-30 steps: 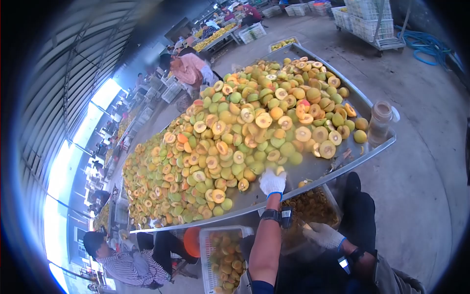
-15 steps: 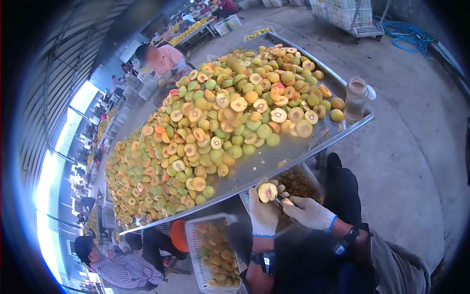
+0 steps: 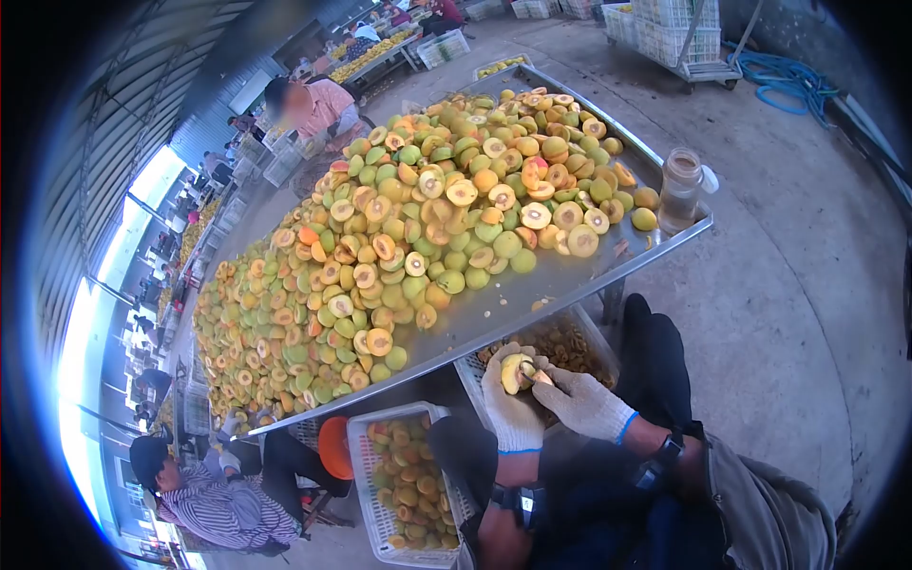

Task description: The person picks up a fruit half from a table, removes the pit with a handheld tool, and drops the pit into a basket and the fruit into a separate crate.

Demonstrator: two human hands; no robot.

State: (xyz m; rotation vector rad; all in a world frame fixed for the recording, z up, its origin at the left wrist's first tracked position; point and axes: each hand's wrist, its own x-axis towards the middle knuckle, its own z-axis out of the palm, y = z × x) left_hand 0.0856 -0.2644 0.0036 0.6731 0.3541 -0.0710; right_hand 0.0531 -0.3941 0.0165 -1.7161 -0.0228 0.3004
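My left hand (image 3: pixel 511 420), in a white knit glove, is closed around a peach half (image 3: pixel 513 374) with its cut face up. My right hand (image 3: pixel 587 407), gloved the same way, grips a small pitting tool (image 3: pixel 539 378) with a light handle. Its metal end is at the cut face; the exact tip is hard to make out. Both hands are just below the near edge of the metal table (image 3: pixel 456 328), over a crate (image 3: pixel 600 334) holding brown pits or scraps.
A big heap of halved peaches (image 3: pixel 380 247) covers much of the table. A clear jar (image 3: pixel 680 195) stands at its right corner. A white crate of peach halves (image 3: pixel 418 484) and an orange bowl (image 3: pixel 333 446) are lower left. Co-workers (image 3: pixel 228 508) sit at left and beyond.
The tool has moved onto the cut face of the peach half, and my hands have drawn closer together. The view has shifted slightly.
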